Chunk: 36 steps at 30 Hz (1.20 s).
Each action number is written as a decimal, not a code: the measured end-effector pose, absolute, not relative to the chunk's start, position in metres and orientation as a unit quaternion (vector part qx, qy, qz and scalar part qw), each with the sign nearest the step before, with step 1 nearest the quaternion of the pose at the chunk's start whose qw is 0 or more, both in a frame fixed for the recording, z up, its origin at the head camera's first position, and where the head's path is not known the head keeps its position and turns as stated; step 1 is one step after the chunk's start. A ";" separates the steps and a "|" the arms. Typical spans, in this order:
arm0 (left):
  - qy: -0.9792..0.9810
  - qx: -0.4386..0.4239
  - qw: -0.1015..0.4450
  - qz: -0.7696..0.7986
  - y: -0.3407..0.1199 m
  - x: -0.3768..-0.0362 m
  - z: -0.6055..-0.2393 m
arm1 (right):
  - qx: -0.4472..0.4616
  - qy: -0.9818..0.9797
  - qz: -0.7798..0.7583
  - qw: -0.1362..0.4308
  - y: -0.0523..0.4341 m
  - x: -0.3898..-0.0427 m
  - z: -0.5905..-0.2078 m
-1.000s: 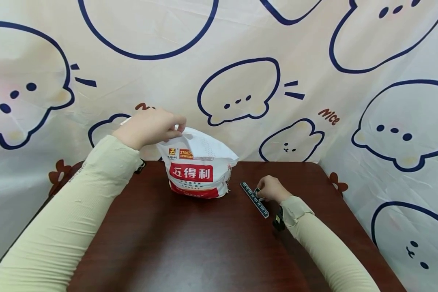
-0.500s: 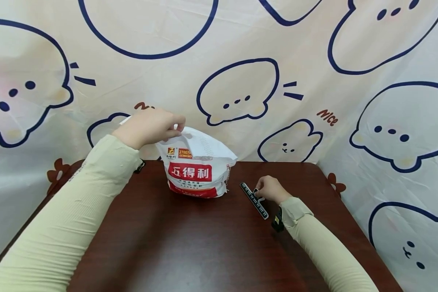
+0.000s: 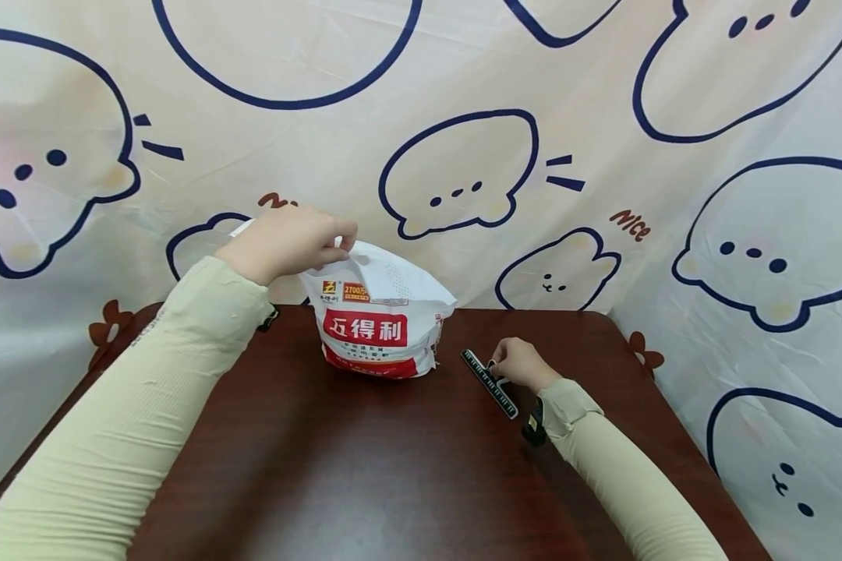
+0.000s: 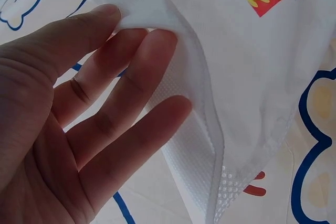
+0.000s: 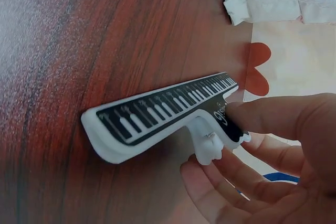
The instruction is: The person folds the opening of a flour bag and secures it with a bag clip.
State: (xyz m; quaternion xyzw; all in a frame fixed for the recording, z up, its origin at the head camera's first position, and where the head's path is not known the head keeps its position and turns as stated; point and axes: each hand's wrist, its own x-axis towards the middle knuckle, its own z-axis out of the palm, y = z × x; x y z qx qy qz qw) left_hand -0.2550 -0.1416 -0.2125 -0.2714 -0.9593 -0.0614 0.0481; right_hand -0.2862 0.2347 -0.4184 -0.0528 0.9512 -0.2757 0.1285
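A white plastic flour-type bag (image 3: 365,327) with red labels stands at the back of the table, its top folded over. My left hand (image 3: 291,243) pinches the bag's top edge at the left corner; in the left wrist view thumb and forefinger close on the white rim (image 4: 142,19), the other fingers lying along its inner side. To the right of the bag, a long clip (image 5: 163,109) with a black-and-white piano-key pattern is at the tabletop. My right hand (image 3: 525,363) pinches its handle, thumb on the upper lever and fingers beneath.
The dark brown wooden table (image 3: 393,467) reaches back to a cream curtain (image 3: 463,62) with blue cartoon outlines, which also runs along both sides. Black bands sit on both wrists, below pale sleeves (image 3: 603,444).
Both hands keep their holds on the bag and the clip. Only a slight shift of the head view shows, and the clip's angle differs very little.
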 end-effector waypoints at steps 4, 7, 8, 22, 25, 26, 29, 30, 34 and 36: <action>-0.960 -0.270 0.046 -0.061 -0.142 -0.255 -0.212 | -0.050 0.952 -0.274 0.130 0.233 -0.286 -0.417; -0.960 -0.269 0.044 -0.060 -0.142 -0.254 -0.211 | -0.050 0.953 -0.270 0.131 0.233 -0.286 -0.416; -0.960 -0.269 0.045 -0.060 -0.142 -0.254 -0.211 | -0.051 0.953 -0.270 0.131 0.233 -0.286 -0.416; -0.959 -0.271 0.045 -0.065 -0.142 -0.252 -0.211 | -0.040 0.945 -0.291 0.145 0.232 -0.285 -0.415; -0.960 -0.270 0.045 -0.062 -0.142 -0.252 -0.212 | -0.037 0.943 -0.295 0.149 0.232 -0.285 -0.415; -0.960 -0.271 0.045 -0.062 -0.142 -0.252 -0.212 | -0.037 0.943 -0.295 0.149 0.232 -0.285 -0.415; -0.959 -0.272 0.046 -0.063 -0.142 -0.253 -0.213 | -0.040 0.943 -0.294 0.148 0.233 -0.286 -0.415; -0.959 -0.274 0.045 -0.062 -0.142 -0.253 -0.213 | -0.040 0.943 -0.295 0.148 0.233 -0.286 -0.414; -0.958 -0.275 0.045 -0.060 -0.142 -0.252 -0.212 | -0.042 0.943 -0.297 0.148 0.232 -0.285 -0.413; -0.959 -0.274 0.045 -0.059 -0.142 -0.252 -0.212 | -0.040 0.943 -0.298 0.146 0.232 -0.285 -0.412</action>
